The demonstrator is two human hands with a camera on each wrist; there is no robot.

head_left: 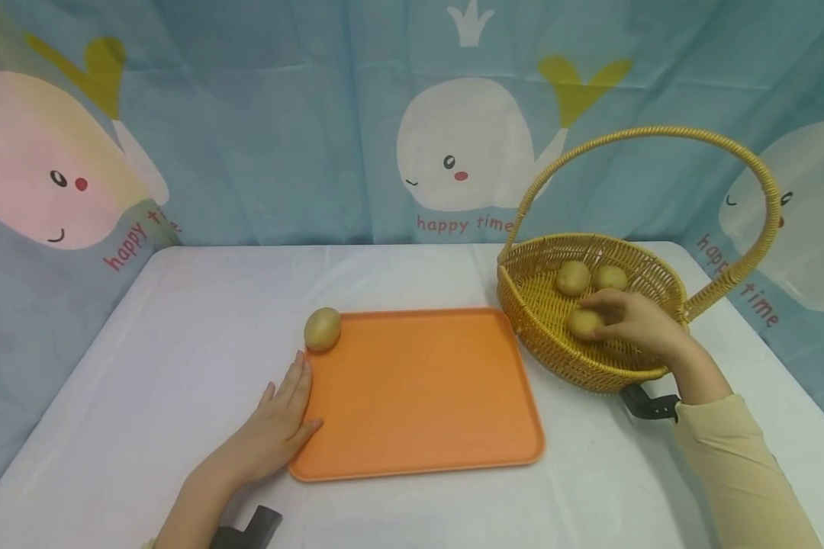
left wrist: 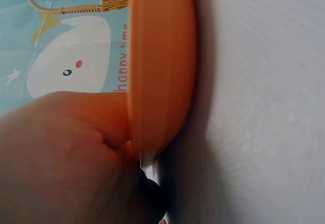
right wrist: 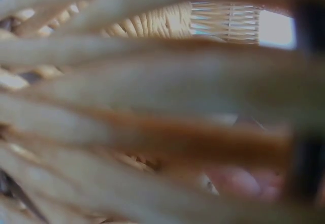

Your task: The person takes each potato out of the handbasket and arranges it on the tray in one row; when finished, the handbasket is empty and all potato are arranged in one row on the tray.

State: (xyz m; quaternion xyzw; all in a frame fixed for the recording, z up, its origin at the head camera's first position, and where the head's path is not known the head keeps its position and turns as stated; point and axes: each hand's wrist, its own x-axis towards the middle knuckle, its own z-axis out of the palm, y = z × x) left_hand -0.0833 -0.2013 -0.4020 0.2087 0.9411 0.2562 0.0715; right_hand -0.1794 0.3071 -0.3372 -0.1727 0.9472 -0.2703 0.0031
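L grip (head_left: 275,433): released, fingers straight, at L edge of orange tray (head_left: 419,393) mid-bench (head_left: 199,328).
L potato (head_left: 323,329): tan-yellow, smooth, oval; tray's far-L corner.
Basket (head_left: 549,354): R side of bench, woven, gold-tan, w/ tall handle (head_left: 659,131); 2 potatoes (head_left: 573,278) at far side, pale tan, roundish.
Held potato (head_left: 581,323): yellowish, partly hidden, in basket, nearer.
R grip (head_left: 635,324): grasping it, thumb + fingers round it.

Tray (head_left: 419,396) plain orange; basket (head_left: 552,358) golden weave; potatoes (head_left: 323,329) seemingly yellow-brown; backdrop (head_left: 302,137) blue, whale-printed.
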